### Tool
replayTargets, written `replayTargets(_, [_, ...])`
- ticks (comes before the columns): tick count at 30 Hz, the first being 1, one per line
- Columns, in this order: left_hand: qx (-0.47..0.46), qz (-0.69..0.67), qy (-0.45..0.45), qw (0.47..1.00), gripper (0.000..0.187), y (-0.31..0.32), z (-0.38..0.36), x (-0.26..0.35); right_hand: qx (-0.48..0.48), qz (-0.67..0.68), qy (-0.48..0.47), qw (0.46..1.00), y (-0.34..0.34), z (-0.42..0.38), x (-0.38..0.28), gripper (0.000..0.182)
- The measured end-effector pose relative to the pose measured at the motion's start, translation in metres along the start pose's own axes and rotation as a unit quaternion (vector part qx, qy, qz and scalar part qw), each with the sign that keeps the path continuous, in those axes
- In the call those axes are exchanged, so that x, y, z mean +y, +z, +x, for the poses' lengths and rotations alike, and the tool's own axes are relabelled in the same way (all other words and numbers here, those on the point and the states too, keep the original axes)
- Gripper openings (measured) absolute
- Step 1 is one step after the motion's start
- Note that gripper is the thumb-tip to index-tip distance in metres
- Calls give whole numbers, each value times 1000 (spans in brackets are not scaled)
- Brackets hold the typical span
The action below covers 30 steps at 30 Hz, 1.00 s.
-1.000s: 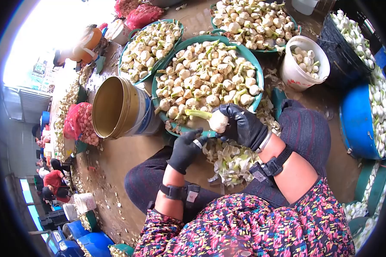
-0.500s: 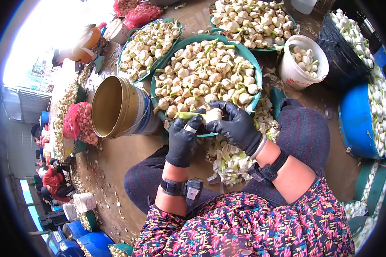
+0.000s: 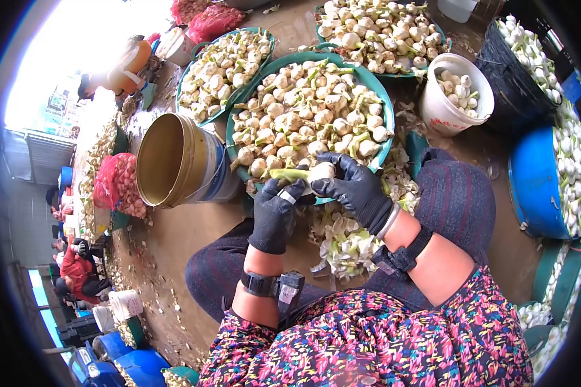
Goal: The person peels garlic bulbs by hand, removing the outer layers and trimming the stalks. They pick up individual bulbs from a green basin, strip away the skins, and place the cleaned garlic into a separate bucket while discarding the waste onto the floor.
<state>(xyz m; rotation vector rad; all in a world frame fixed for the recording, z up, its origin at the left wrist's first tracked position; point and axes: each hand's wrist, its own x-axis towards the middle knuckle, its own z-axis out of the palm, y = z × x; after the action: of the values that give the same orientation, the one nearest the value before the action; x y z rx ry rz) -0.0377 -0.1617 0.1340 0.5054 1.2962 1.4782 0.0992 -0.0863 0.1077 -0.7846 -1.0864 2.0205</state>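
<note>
Brown floor [image 3: 164, 242]; pale bulb [image 3: 323, 171] between right hand [image 3: 363, 197], pinching it, and left hand [image 3: 272, 218], curled by green stem [image 3: 286, 173], grip unclear.

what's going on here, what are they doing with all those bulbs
Someone in black gloves holds a pale round bulb with a green stem in the fingers of the right hand. The left hand is right by the stem; whether it grips anything is unclear. Behind them stands a round green plastic tub heaped with similar bulbs, and a pile of pale papery peelings lies below the hands.
</note>
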Motion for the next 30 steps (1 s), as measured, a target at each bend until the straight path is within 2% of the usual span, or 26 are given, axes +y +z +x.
replayTargets(2, [-13, -13, -2, 1000, 23, -1, 0, -2, -1, -7, -11, 1000, -2, -2, 0, 41])
replayTargets(4, [-22, 139, 62, 988, 19, -7, 0, -2, -15, -29, 23, 999, -6, -1, -3, 32])
replayTargets(5, [-12, 267, 108, 957, 19, -10, -2, 1, -107, 108, 183, 971, -16, 2, -3, 33])
replayTargets(8, [-45, 326, 147, 933, 22, -10, -5, 6, -196, 226, 327, 896, -10, -5, -15, 32])
replayTargets(9, [-69, 398, 184, 896, 23, -3, -7, 12, -199, 227, 328, 895, -9, -4, -15, 32])
replayTargets(11, [-69, 397, 196, 894, 24, -3, -8, 11, -293, 319, 325, 841, -11, -2, -15, 26])
replayTargets(12, [-72, 395, 208, 892, 25, -3, -9, 10, -293, 319, 325, 841, -11, -4, -14, 26])
replayTargets(13, [-53, 242, 101, 964, 29, -10, -8, 3, -279, 304, 316, 854, -11, -4, -12, 28])
replayTargets(14, [-36, 196, 104, 974, 37, -23, -3, -7, -265, 288, 307, 867, -13, -3, -11, 31])
replayTargets(15, [-25, 110, 48, 993, 39, -22, -8, -3, -255, 270, 255, 893, -14, -1, -12, 33])
replayTargets(16, [-15, 23, -9, 1000, 42, -20, -13, 2, -255, 268, 253, 894, -14, 0, -14, 33])
replayTargets(17, [-58, -20, -28, 998, 44, -26, -16, 3, -207, 222, 229, 925, -14, 0, -16, 33])
replayTargets(18, [-56, -20, -29, 998, 44, -22, -18, 3, -159, 175, 205, 950, -12, -1, -17, 34])
replayTargets(20, [-59, 8, 3, 998, 41, -9, -23, 6, -181, 176, 193, 948, -12, 5, -4, 37])
replayTargets(22, [-56, 13, -19, 998, 34, -10, -21, 12, -240, 126, 162, 949, -9, 5, -7, 40])
replayTargets(23, [-58, 56, -25, 996, 30, -8, -22, 17, -260, 163, 213, 928, -13, 5, -11, 40])
replayTargets(25, [-54, 139, -32, 988, 20, 3, -25, 28, -242, 183, 241, 922, -17, 7, -11, 38])
replayTargets(26, [-55, 139, -36, 988, 20, 3, -24, 29, -228, 201, 267, 914, -18, 7, -10, 36])
replayTargets(27, [-62, 156, -19, 986, 18, 3, -23, 29, -210, 177, 232, 933, -17, 6, -9, 28])
replayTargets(28, [-67, 173, -1, 983, 17, 2, -22, 29, -211, 176, 235, 933, -12, 6, -8, 28])
replayTargets(29, [-59, 180, 18, 982, 14, 4, -22, 28, -164, 65, 142, 974, -6, 6, -6, 27])
replayTargets(30, [-58, 180, 19, 982, 14, 1, -17, 26, -114, -47, 43, 991, -2, 6, -5, 26])
